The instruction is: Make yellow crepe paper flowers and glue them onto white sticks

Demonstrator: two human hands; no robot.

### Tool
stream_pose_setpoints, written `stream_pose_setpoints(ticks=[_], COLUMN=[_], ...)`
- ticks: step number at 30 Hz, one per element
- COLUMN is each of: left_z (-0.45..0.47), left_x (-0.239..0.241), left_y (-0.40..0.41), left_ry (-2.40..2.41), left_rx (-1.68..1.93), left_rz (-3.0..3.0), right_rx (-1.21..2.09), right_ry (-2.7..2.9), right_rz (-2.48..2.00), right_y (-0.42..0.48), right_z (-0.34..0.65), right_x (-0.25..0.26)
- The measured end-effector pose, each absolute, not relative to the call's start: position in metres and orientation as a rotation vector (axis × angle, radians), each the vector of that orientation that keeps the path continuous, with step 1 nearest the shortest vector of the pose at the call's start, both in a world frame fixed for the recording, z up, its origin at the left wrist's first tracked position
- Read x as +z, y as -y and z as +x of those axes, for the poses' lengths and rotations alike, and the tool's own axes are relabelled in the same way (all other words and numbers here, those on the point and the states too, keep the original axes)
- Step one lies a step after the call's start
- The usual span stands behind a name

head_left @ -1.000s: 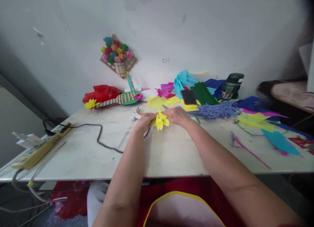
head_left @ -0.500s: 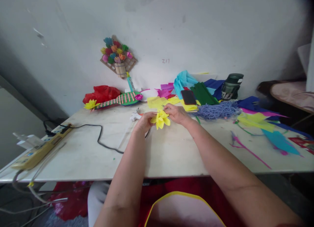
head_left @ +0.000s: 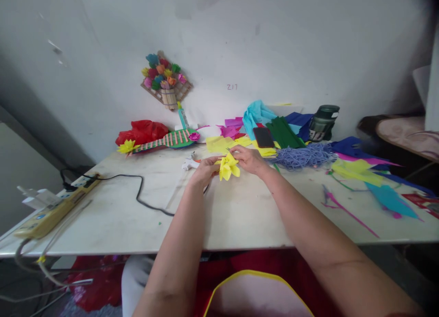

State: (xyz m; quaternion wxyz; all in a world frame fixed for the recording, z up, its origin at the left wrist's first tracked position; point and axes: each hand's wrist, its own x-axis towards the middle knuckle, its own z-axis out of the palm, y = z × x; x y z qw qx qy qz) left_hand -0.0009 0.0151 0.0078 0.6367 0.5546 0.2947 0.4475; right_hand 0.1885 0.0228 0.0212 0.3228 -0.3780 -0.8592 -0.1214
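A yellow paper flower (head_left: 229, 167) with pointed petals is between my two hands, a little above the table. My left hand (head_left: 206, 169) is closed, pinching the flower from its left side. On the other side my right hand (head_left: 249, 159) has its thumb and fingers closed at the flower's upper petals. A thin, small tip shows by the right fingertips, too small to name. Just beyond my left hand lies a white glue gun (head_left: 189, 163), partly hidden, with a black cord.
At the left a power strip (head_left: 56, 207) lies along the table edge. A green paper-covered guitar shape (head_left: 171, 140) is at the back. Crepe paper, a phone (head_left: 263, 137), purple shredded strands (head_left: 305, 157) and a dark green bottle (head_left: 323, 123) are to the right.
The yellow flower has turned and tilted slightly to the right between my fingers. Both hands stay in nearly the same place, still on it.
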Motion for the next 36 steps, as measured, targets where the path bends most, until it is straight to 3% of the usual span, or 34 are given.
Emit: stream_pose_setpoints(ticks=[36], left_z=[-0.003], left_x=[0.0], left_y=[-0.026], left_ry=[-0.873], left_rx=[1.252], left_rz=[1.444], right_rx=[0.091], right_ry=[2.008], right_rz=[-1.067], right_y=[-0.04], right_z=[0.206], right_x=[0.01])
